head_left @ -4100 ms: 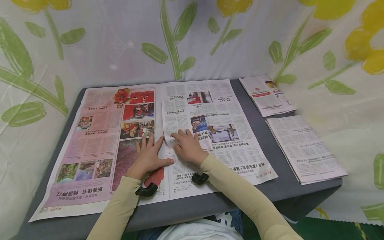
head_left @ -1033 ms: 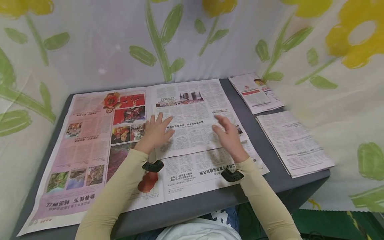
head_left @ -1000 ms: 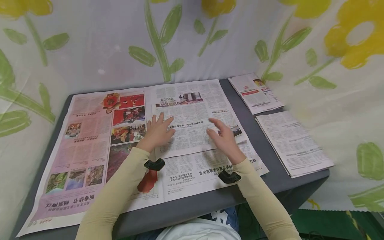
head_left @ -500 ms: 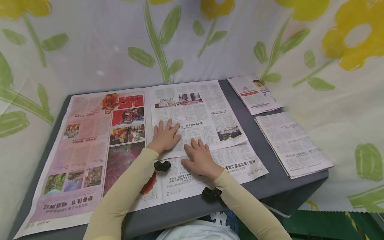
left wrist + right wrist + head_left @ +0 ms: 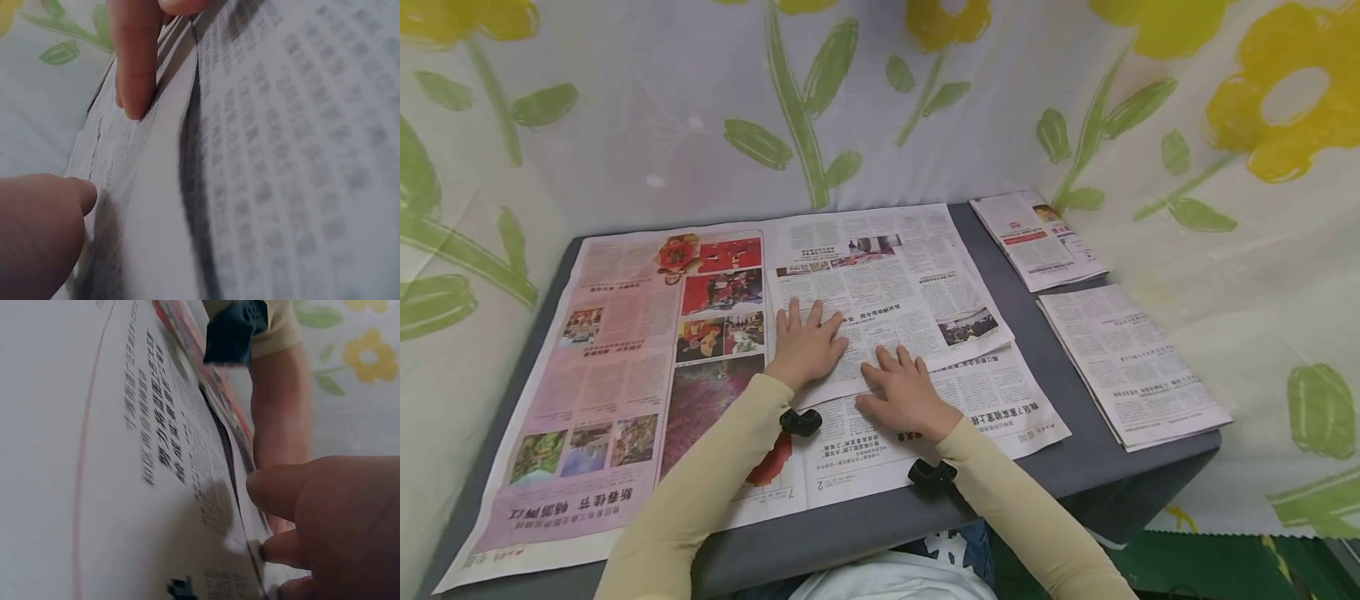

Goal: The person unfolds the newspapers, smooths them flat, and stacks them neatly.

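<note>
Two bare hands rest on newspaper, the grip of each loose, with fingers spread apart and pinching nothing. The left hand (image 5: 807, 343) lies on a smaller newspaper piece (image 5: 887, 287); the right hand (image 5: 908, 396) has its fingertips at that piece's near edge. The piece sits slightly tilted on the right half of a wide-open newspaper (image 5: 602, 358), spread over a grey worktop (image 5: 1000, 287). Two folded newspapers (image 5: 1135, 362) lie along the right side

Newsprint (image 5: 287, 137) blurred in left wrist view; headline (image 5: 880, 314) partly hidden by left hand (image 5: 806, 346); sleeves (image 5: 692, 492) cropped in head view.
</note>
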`<state>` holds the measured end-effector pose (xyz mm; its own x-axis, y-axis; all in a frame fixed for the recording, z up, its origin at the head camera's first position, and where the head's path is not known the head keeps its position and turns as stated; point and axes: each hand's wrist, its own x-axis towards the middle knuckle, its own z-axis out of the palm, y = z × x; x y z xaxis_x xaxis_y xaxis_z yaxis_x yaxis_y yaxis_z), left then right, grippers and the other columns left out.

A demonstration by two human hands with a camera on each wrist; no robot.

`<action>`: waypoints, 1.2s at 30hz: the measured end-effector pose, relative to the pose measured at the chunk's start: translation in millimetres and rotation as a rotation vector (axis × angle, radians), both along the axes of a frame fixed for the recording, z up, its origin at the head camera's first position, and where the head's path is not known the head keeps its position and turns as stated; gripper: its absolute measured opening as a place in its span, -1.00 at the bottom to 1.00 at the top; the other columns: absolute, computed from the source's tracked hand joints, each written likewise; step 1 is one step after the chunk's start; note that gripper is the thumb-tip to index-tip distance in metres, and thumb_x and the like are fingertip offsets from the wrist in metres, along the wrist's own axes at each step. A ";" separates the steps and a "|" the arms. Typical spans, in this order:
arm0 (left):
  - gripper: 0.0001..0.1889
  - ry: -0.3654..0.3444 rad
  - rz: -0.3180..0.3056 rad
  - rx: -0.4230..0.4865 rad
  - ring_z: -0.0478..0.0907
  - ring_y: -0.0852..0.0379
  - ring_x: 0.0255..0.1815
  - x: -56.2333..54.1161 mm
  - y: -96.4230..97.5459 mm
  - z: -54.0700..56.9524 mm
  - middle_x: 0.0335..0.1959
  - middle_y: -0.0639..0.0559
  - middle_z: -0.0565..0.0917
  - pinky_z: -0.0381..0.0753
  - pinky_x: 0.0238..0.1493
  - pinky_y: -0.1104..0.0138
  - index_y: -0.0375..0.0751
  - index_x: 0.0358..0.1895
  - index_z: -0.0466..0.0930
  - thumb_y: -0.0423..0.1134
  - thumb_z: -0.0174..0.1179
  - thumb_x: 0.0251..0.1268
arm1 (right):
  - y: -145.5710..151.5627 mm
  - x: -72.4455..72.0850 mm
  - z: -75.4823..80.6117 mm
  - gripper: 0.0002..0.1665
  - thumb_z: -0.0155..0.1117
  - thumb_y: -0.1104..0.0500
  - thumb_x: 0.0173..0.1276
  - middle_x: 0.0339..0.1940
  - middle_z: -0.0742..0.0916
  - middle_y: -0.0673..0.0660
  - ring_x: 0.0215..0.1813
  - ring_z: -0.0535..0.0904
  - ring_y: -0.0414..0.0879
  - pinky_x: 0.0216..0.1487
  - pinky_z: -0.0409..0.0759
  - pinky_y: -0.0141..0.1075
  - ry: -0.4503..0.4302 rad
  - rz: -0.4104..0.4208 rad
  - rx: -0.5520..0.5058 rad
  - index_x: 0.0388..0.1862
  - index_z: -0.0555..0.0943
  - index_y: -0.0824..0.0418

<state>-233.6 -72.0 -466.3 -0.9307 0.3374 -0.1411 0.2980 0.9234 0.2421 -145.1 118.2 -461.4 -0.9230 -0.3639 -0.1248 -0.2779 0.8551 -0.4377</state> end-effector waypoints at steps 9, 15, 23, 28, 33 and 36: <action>-0.36 0.036 0.000 -0.030 -0.34 -0.47 0.68 18.7 -18.7 4.6 0.68 -0.27 0.04 -0.33 0.59 -0.33 -0.13 0.59 0.24 0.14 -0.18 0.64 | 3.4 -12.5 2.5 -0.27 0.14 -0.20 0.51 0.65 0.23 0.40 0.66 -0.06 0.49 0.56 -0.05 0.43 0.028 -0.005 0.082 0.54 0.41 0.11; -0.31 0.091 -0.007 -0.053 -0.26 -0.50 0.67 37.5 -23.3 3.4 0.63 -0.31 0.17 -0.27 0.59 -0.33 -0.24 0.52 0.33 0.19 -0.06 0.58 | 8.9 -25.8 4.6 -0.23 0.14 -0.20 0.51 0.66 0.18 0.41 0.66 -0.12 0.50 0.56 -0.09 0.43 -0.004 -0.030 0.076 0.57 0.37 0.13; -0.31 0.120 -0.046 -0.051 -0.08 -0.51 0.64 78.2 -6.8 7.0 0.53 -0.34 0.35 -0.11 0.56 -0.35 -0.33 0.38 0.49 0.21 0.02 0.53 | 21.1 -43.2 4.2 -0.22 0.13 -0.21 0.51 0.66 0.21 0.38 0.65 -0.04 0.51 0.55 -0.02 0.41 0.010 -0.040 0.127 0.58 0.35 0.11; -0.25 0.044 0.043 0.035 -0.09 -0.56 0.62 84.6 4.5 2.5 0.59 -0.41 0.18 -0.06 0.45 -0.50 -0.25 0.49 0.37 0.26 0.00 0.51 | 24.3 -44.2 0.8 -0.23 0.20 -0.18 0.48 0.64 0.26 0.37 0.63 0.03 0.52 0.51 0.04 0.42 0.044 -0.037 0.123 0.56 0.38 0.12; -0.15 -0.024 0.102 0.091 -0.22 -0.60 0.62 75.7 1.3 -5.5 0.65 -0.43 -0.03 -0.14 0.39 -0.57 -0.12 0.63 0.12 0.31 0.04 0.46 | 19.7 -41.4 -4.5 -0.18 0.17 -0.21 0.49 0.67 0.19 0.36 0.65 -0.04 0.51 0.56 -0.06 0.43 0.034 -0.066 0.119 0.60 0.30 0.11; -0.13 -0.025 0.089 0.114 -0.25 -0.58 0.64 70.0 -2.6 -7.2 0.66 -0.40 -0.06 -0.19 0.40 -0.57 -0.10 0.63 0.12 0.31 0.06 0.44 | 16.6 -39.5 -6.9 -0.17 0.14 -0.23 0.51 0.69 0.15 0.34 0.67 -0.08 0.47 0.58 -0.10 0.40 0.037 -0.099 0.119 0.62 0.26 0.09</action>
<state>-163.5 -74.5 -473.5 -0.9545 0.2685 -0.1300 0.2085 0.9121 0.3530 -184.7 134.8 -468.3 -0.9584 -0.2560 -0.1266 -0.2042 0.9241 -0.3230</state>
